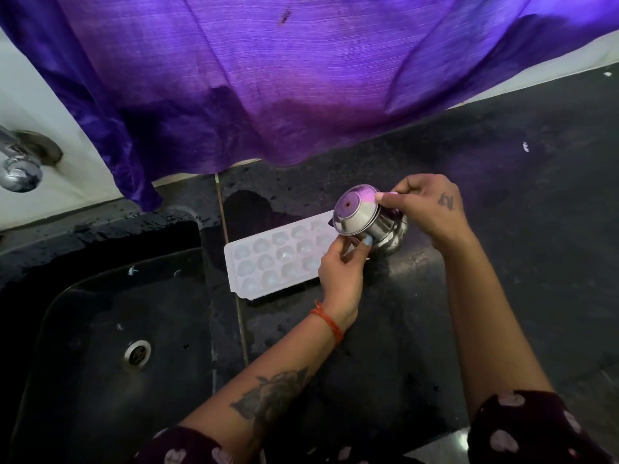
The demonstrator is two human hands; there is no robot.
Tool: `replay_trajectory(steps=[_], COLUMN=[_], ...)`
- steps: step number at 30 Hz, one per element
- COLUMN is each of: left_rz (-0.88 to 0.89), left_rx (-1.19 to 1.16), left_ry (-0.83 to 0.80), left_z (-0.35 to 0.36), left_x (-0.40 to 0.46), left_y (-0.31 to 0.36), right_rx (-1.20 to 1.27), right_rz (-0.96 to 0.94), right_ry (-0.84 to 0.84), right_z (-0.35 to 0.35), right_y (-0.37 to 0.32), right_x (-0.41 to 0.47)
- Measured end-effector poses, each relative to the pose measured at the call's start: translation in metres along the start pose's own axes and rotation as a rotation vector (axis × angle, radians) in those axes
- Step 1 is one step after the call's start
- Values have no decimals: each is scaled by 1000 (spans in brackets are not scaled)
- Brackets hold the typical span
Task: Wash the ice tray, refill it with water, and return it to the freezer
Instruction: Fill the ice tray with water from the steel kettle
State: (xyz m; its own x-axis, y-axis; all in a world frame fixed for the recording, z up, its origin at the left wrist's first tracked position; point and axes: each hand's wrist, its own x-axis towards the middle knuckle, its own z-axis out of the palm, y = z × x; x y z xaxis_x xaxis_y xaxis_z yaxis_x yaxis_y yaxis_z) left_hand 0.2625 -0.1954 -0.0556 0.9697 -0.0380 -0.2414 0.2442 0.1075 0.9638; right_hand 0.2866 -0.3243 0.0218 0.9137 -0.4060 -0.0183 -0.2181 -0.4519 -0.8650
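- The white ice tray (279,257) lies flat on the dark stone desk (502,262), just right of the black sink (100,329), with its long side running up and to the right; its rounded cups face up, and whether they hold water cannot be told
- A small steel pot (368,226) is held tilted over the right end of the tray, its mouth turned toward the tray and its shiny base catching purple light
- The right hand (425,205) grips the pot from above and the right, fingers (385,196) curled shut around its upper rim
- The left hand (341,272) comes from below, its thumb and forefinger pinched against the lower edge of the pot, the rest of the hand covering the tray's near right corner
- An orange thread bracelet (330,321) sits on the left wrist
- A purple cloth (268,78) hangs across the top of the view, its hem just above the desk
- A steel tap (20,162) juts from the white wall at the left, above the sink, and a round drain (136,354) shows in the sink's floor
- Water drops and a wet patch mark the desk around the tray
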Motion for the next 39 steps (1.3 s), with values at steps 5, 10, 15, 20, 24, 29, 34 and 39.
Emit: replay_trajectory(steps=[5, 10, 15, 20, 24, 29, 34, 39], left_rz=[2, 27, 43, 59, 53, 41, 45, 40], left_rx=[6, 4, 11, 23, 2, -15, -31, -38], left_ry=[-58, -103, -97, -46, 14, 90, 163, 220], left_z=[-1, -1, 0, 7, 15, 29, 45, 57], left_x=[-1, -4, -5, -2, -4, -7, -8, -4], left_y=[0, 1, 2, 0, -3, -2, -4, -7], right_rx=[20, 12, 16, 22, -6, -54, -72, -110], right_rz=[23, 17, 19, -18, -54, -105, -142, -171], right_ry=[61, 99, 76, 23, -49, -118, -175, -217], right_z=[-4, -7, -10, -13, -18, -23, -28, -31], right_y=[0, -2, -1, 3, 4, 7, 10, 10], right_x=[-7, -15, -13, -2, 7, 18, 31, 43])
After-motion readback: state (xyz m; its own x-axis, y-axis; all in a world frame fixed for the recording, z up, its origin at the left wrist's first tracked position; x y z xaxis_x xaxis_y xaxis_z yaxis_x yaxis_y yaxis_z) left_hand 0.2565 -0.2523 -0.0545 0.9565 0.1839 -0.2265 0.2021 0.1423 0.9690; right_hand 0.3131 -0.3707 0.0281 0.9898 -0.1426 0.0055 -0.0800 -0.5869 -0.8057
